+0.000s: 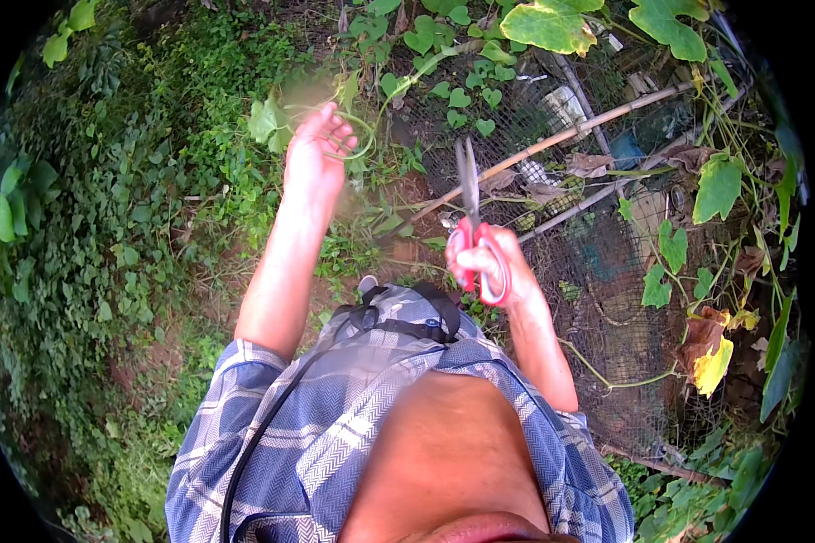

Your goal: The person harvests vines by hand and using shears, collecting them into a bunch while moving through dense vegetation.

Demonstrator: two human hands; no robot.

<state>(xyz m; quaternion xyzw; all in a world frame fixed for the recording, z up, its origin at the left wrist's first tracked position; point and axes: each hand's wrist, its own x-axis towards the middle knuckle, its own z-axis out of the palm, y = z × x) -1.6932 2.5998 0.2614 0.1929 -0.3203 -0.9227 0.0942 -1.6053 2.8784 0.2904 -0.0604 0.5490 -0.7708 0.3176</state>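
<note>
My left hand (pixel 320 139) is raised ahead of me with its fingers curled around a green vine stem (pixel 365 139). The stem loops past the fingertips, and a pale green leaf (pixel 266 122) shows on the far side of the hand. A pair of scissors (pixel 474 197) with red and white handles is in my right hand (pixel 506 265). Its metal blades point away from me and look slightly parted, with nothing visible between them. A longer vine (pixel 414 76) runs above and between the hands; whether it joins the held stem I cannot tell.
Dark mesh netting (pixel 584 271) spreads on the right, crossed by a bamboo pole (pixel 550 141). Vines with large leaves (pixel 718 186) hang over it. Dense low plants (pixel 136 203) cover the left. A black strap (pixel 272 414) lies along my checked shirt (pixel 353 434).
</note>
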